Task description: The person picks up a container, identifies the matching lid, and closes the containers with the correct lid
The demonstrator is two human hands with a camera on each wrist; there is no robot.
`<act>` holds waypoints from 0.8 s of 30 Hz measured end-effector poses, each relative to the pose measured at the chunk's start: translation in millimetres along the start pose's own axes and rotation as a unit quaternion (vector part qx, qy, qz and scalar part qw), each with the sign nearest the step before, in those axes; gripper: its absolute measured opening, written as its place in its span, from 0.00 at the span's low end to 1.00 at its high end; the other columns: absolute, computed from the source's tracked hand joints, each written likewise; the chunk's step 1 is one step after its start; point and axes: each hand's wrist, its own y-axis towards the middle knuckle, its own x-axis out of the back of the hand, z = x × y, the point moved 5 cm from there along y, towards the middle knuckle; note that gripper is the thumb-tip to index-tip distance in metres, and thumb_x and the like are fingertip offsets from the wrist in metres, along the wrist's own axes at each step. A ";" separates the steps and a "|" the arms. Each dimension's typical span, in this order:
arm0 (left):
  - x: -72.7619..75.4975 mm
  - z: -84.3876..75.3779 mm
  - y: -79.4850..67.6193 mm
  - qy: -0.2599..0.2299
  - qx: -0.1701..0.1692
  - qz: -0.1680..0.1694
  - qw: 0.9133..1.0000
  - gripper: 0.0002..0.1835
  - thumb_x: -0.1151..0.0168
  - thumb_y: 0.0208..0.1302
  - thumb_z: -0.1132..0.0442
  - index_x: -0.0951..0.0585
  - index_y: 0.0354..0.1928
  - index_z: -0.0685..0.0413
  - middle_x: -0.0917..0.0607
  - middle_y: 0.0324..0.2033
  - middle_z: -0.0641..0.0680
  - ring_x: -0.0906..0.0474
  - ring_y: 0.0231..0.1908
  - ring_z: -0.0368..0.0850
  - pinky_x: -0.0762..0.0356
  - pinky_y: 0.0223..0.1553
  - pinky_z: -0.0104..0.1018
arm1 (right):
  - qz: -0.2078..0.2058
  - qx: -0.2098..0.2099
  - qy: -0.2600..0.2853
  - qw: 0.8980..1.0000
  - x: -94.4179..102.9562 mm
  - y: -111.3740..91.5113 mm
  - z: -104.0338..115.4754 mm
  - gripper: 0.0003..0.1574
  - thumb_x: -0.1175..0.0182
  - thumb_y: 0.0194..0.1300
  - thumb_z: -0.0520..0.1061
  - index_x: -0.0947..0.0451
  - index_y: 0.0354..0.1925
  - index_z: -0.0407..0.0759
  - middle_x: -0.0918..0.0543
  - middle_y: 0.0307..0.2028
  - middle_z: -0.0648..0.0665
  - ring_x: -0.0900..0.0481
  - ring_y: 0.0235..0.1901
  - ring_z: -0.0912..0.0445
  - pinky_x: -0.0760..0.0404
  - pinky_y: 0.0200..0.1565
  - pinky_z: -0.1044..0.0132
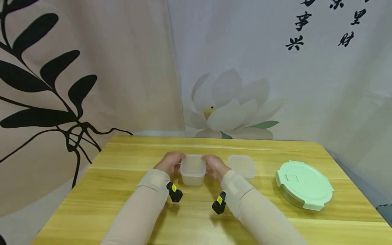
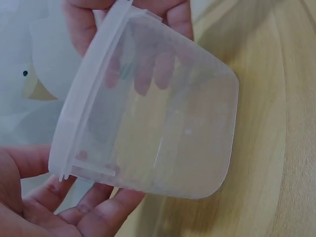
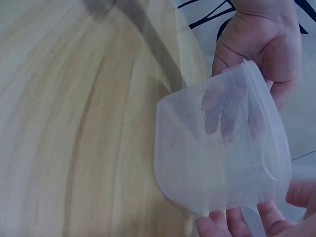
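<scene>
A translucent plastic food container (image 1: 193,171) with a rounded square rim is held between both hands, low over the wooden table. My left hand (image 1: 170,162) grips its left side, and the thumb lies at the rim while the fingers spread along the wall. On the opposite side my right hand (image 1: 216,166) grips it the same way. Through the clear wall of the container (image 2: 163,118), the right hand's fingertips show in the left wrist view. Nothing shows inside the container (image 3: 222,143) in the right wrist view.
A flat-looking, translucent rounded square piece (image 1: 242,165), like a lid, lies just beyond the right wrist. Farther right stands a round container with a mint green clip lid (image 1: 305,183). The wooden table (image 1: 122,190) backs onto a printed curtain (image 1: 275,85).
</scene>
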 end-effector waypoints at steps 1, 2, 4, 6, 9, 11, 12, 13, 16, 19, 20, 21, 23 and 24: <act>0.0 0.4 0.4 -0.003 0.003 0.000 1.000 0.18 0.47 0.70 0.63 0.25 0.56 0.66 0.22 0.48 0.61 0.24 0.31 0.46 0.30 0.23 0.29 | -0.002 0.001 -0.003 1.000 0.2 -0.7 0.3 0.26 0.54 0.74 0.46 0.36 0.63 0.31 0.32 0.63 0.32 0.33 0.63 0.39 0.36 0.63 0.43; 0.1 1.0 0.6 -0.006 0.005 0.000 1.000 0.17 0.47 0.70 0.63 0.25 0.56 0.66 0.22 0.47 0.60 0.25 0.30 0.45 0.32 0.22 0.29 | -0.005 0.001 -0.008 1.000 0.5 -1.1 0.2 0.27 0.54 0.74 0.47 0.36 0.64 0.30 0.32 0.63 0.32 0.33 0.63 0.39 0.36 0.63 0.43; 0.2 2.8 0.8 -0.006 0.007 0.001 1.000 0.17 0.46 0.71 0.62 0.24 0.55 0.66 0.21 0.45 0.59 0.26 0.28 0.43 0.32 0.22 0.29 | -0.012 0.001 -0.012 1.000 1.4 -2.3 -0.8 0.28 0.53 0.75 0.48 0.36 0.64 0.31 0.31 0.63 0.33 0.32 0.63 0.40 0.35 0.63 0.44; 0.7 5.0 -0.7 0.002 0.008 0.006 1.000 0.18 0.47 0.72 0.59 0.24 0.56 0.65 0.20 0.45 0.60 0.25 0.28 0.43 0.31 0.23 0.30 | -0.015 0.003 -0.015 1.000 1.8 -4.0 -2.4 0.30 0.52 0.74 0.50 0.36 0.64 0.31 0.30 0.63 0.34 0.31 0.63 0.41 0.34 0.62 0.45; 3.1 9.9 -4.8 0.024 0.002 0.017 1.000 0.23 0.47 0.72 0.53 0.28 0.60 0.64 0.21 0.50 0.62 0.23 0.33 0.44 0.28 0.27 0.33 | -0.007 0.009 -0.023 1.000 1.8 -7.7 -6.2 0.31 0.50 0.73 0.51 0.35 0.64 0.31 0.30 0.64 0.34 0.31 0.63 0.41 0.34 0.62 0.44; 6.0 13.2 -9.7 0.036 -0.007 0.024 0.999 0.27 0.47 0.72 0.51 0.31 0.62 0.64 0.23 0.55 0.65 0.21 0.41 0.49 0.25 0.31 0.36 | 0.000 0.015 -0.028 0.999 2.1 -11.5 -9.1 0.32 0.49 0.72 0.51 0.35 0.64 0.31 0.32 0.65 0.33 0.33 0.64 0.40 0.34 0.62 0.43; 7.8 14.7 -12.5 0.043 -0.013 0.026 0.999 0.27 0.47 0.71 0.50 0.32 0.62 0.64 0.25 0.56 0.66 0.21 0.46 0.51 0.23 0.33 0.38 | 0.006 0.018 -0.029 0.999 2.4 -13.9 -10.3 0.32 0.49 0.72 0.51 0.36 0.64 0.30 0.34 0.66 0.33 0.34 0.64 0.39 0.34 0.62 0.43; 9.7 15.8 -15.8 0.046 -0.021 0.029 0.998 0.28 0.46 0.71 0.51 0.33 0.62 0.64 0.27 0.58 0.67 0.23 0.50 0.55 0.22 0.37 0.41 | 0.010 0.023 -0.031 0.999 2.8 -16.3 -11.1 0.32 0.49 0.71 0.50 0.36 0.63 0.29 0.36 0.67 0.32 0.36 0.65 0.37 0.34 0.62 0.42; 13.6 17.9 -26.3 0.051 -0.046 0.037 0.997 0.25 0.45 0.71 0.55 0.33 0.60 0.66 0.30 0.60 0.68 0.29 0.59 0.62 0.23 0.47 0.48 | 0.016 0.037 -0.030 0.999 5.5 -24.2 -12.8 0.31 0.48 0.70 0.49 0.38 0.62 0.29 0.39 0.68 0.30 0.40 0.66 0.34 0.34 0.62 0.42; 14.4 19.0 -36.0 0.053 -0.071 0.049 0.995 0.23 0.45 0.70 0.58 0.33 0.59 0.68 0.31 0.60 0.69 0.31 0.59 0.65 0.26 0.53 0.54 | 0.024 0.050 -0.037 0.998 7.2 -31.4 -13.6 0.28 0.49 0.71 0.48 0.36 0.60 0.30 0.39 0.67 0.29 0.40 0.66 0.33 0.33 0.62 0.42; 14.1 19.4 -38.6 0.050 -0.077 0.051 0.994 0.24 0.44 0.69 0.59 0.33 0.59 0.69 0.30 0.60 0.69 0.31 0.59 0.65 0.26 0.53 0.55 | 0.025 0.052 -0.039 0.998 7.6 -33.6 -14.1 0.28 0.49 0.70 0.48 0.36 0.59 0.30 0.38 0.67 0.30 0.39 0.65 0.33 0.32 0.61 0.43; 13.5 19.5 -40.9 0.048 -0.084 0.053 0.994 0.24 0.44 0.69 0.60 0.34 0.60 0.70 0.30 0.59 0.69 0.31 0.58 0.65 0.26 0.54 0.55 | 0.026 0.053 -0.041 0.997 7.7 -35.6 -14.6 0.27 0.49 0.70 0.48 0.35 0.59 0.30 0.37 0.66 0.30 0.39 0.65 0.34 0.32 0.61 0.43; 12.4 19.5 -45.1 0.042 -0.095 0.055 0.993 0.25 0.43 0.68 0.62 0.34 0.61 0.71 0.29 0.58 0.70 0.30 0.56 0.64 0.26 0.54 0.56 | 0.027 0.052 -0.043 0.997 7.3 -38.8 -15.4 0.27 0.48 0.70 0.47 0.35 0.60 0.31 0.36 0.66 0.31 0.37 0.64 0.34 0.30 0.60 0.44; 11.8 19.6 -46.6 0.038 -0.099 0.053 0.993 0.26 0.43 0.67 0.63 0.35 0.62 0.71 0.29 0.58 0.70 0.30 0.56 0.63 0.26 0.54 0.56 | 0.027 0.053 -0.043 0.997 7.0 -40.4 -15.6 0.28 0.47 0.69 0.47 0.36 0.60 0.30 0.35 0.65 0.31 0.36 0.64 0.35 0.30 0.59 0.44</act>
